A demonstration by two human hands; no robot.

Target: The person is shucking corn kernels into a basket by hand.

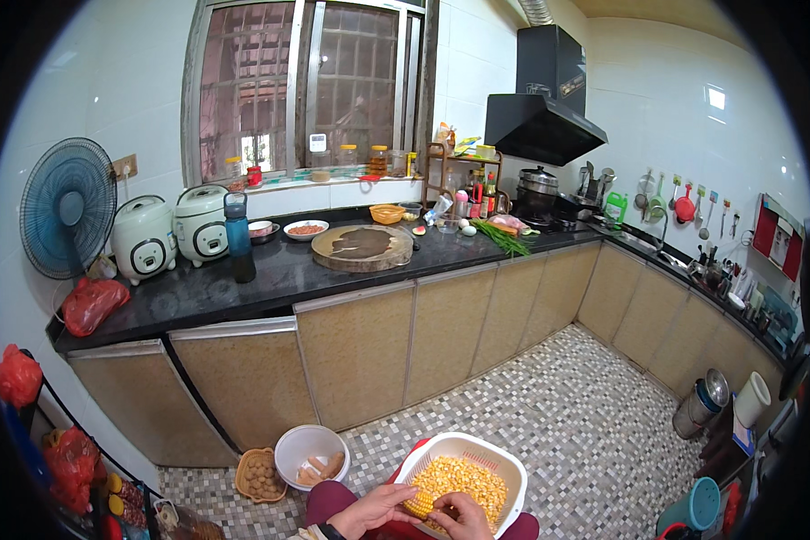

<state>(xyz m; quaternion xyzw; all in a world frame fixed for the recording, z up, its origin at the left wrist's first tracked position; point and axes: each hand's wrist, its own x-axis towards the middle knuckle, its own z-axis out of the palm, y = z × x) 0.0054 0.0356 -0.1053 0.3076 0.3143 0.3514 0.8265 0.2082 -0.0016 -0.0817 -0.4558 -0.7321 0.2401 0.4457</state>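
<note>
A piece of yellow corn cob (pixel 419 503) is held over a white plastic basket (pixel 518 467). My left hand (pixel 376 511) grips the cob from the left, its thumb on top. My right hand (pixel 464 518) is at the cob's right side, its thumb and fingers bent against the kernels. Loose yellow corn kernels (pixel 469 480) cover the basket's bottom. Under the basket shows something red, between my knees. To the left on the floor, a white bucket (pixel 283 451) contains several bare cobs (pixel 324 468).
A wicker basket of round brown items (pixel 262 478) stands beside the bucket. Beige cabinets (pixel 354 351) carry a black countertop (pixel 283 283) with a round wooden chopping board (pixel 362 248), rice cookers and a bottle. Red bags and jars stand at lower left, a teal bucket (pixel 698 505) at lower right.
</note>
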